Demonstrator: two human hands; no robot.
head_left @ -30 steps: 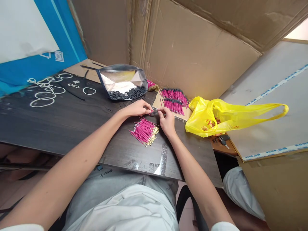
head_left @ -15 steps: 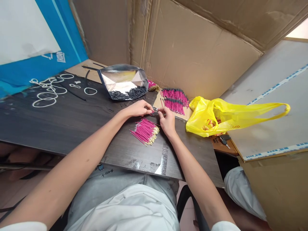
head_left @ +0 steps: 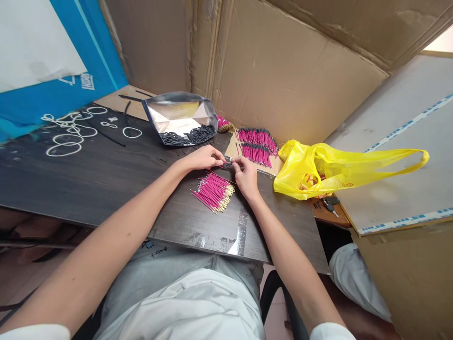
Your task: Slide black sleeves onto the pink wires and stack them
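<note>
My left hand [head_left: 203, 159] and my right hand [head_left: 245, 177] meet fingertip to fingertip over the dark board [head_left: 106, 184]. Both pinch a small dark piece [head_left: 228, 164] between them; it is too small to name. Just below my hands lies a loose pile of pink sticks with gold tips [head_left: 214, 191]. Behind them stands an open foil bag [head_left: 182, 118] holding several small black pieces. More pink sticks with black ends [head_left: 256, 144] lie in rows past my right hand.
A yellow plastic bag [head_left: 318, 172] lies to the right, with keys [head_left: 329, 206] below it. White rubber bands [head_left: 71, 132] are scattered at the far left. Cardboard walls [head_left: 283, 71] close in the back. A grey panel [head_left: 399, 160] slopes at right.
Both hands stay pinched together at the same spot; only the view has shifted slightly.
</note>
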